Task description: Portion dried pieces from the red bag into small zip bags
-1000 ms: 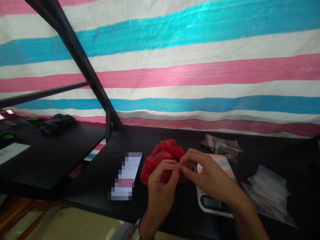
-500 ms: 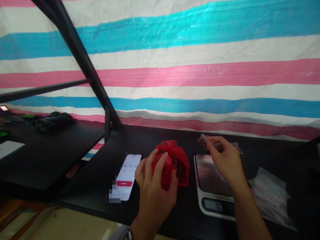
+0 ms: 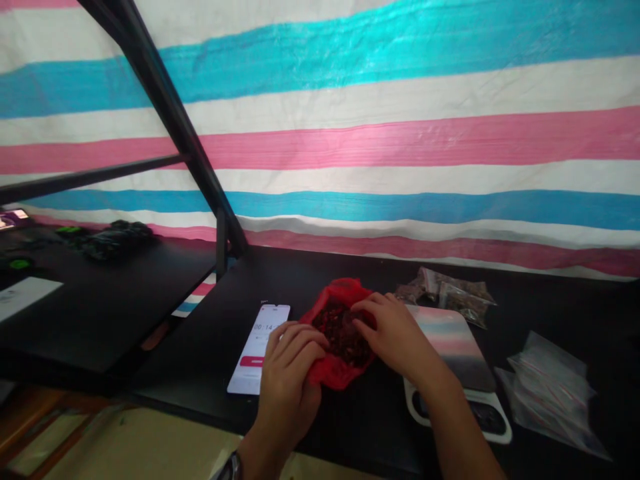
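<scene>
A red plastic bag [image 3: 336,375] lies with its mouth spread, showing small dark reddish-brown dried bits [image 3: 340,333] inside. My left hand [image 3: 290,367] is closed on its left rim, fingers curled over the edge. At the right rim, my right hand [image 3: 393,330] has thumb and fingers closed over the bag's edge, fingertips above the bits. Beneath my right forearm is a kitchen scale [image 3: 450,340] with a metal top, its display partly covered. Several small filled zip bags [image 3: 467,303] lie behind the scale.
A phone [image 3: 255,353] running a timer lies left of the bag, partly behind my left hand. Flat clear zip bags [image 3: 550,393] are piled right of the scale. A black metal frame [image 3: 200,177] rises at the table's left, before a striped sheet [image 3: 400,147].
My right hand has left a small filled zip bag behind the scale and moved left to the red bag. The bag's mouth now opens wider, and my left hand has shifted to its rim.
</scene>
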The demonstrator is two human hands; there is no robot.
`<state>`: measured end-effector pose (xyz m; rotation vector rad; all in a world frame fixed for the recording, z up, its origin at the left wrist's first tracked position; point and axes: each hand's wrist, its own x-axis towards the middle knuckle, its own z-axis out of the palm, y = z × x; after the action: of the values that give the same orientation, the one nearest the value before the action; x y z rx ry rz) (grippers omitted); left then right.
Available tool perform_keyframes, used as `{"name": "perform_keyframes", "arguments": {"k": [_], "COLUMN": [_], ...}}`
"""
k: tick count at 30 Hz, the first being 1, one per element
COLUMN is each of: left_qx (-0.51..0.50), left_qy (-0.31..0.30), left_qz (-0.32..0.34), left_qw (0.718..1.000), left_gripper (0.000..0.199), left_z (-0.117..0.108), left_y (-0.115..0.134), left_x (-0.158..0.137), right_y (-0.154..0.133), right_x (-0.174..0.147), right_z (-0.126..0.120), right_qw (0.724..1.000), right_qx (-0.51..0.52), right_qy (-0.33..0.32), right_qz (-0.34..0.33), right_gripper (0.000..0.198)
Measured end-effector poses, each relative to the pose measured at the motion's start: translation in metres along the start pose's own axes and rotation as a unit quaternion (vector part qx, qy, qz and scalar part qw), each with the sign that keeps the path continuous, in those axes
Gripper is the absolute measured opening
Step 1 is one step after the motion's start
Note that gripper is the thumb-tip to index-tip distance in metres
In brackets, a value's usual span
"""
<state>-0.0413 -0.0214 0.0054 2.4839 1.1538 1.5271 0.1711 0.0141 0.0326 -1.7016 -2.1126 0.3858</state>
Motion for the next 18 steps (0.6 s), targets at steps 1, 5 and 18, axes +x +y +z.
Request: {"name": "perform_keyframes", "arguments": {"k": [1, 5, 18], "left_qx": [0.014, 0.043, -0.033], "left_qy": [0.012, 0.052, -0.276], "left_qz": [-0.001, 0.001, -0.007], "left_qw": [1.0, 0.998, 0.961], "left_gripper": [0.03, 0.03, 0.042], "left_z": [-0.002, -0.01, -0.005], "left_y": [-0.002, -0.005, 0.019], "left_x": [0.001, 0.004, 0.006], "right_y": [0.003, 0.016, 0.006], "right_x": [-0.001, -0.008, -0.015], "right_z": [0.001, 0.001, 0.005], "right_qw": [1.0, 0.998, 1.0], "right_qx": [-0.023, -0.046, 0.022], "right_qy": [0.008, 0.04, -0.011], "right_qz": [0.009, 0.013, -0.016], "right_gripper": [0.025, 0.036, 0.034]}}
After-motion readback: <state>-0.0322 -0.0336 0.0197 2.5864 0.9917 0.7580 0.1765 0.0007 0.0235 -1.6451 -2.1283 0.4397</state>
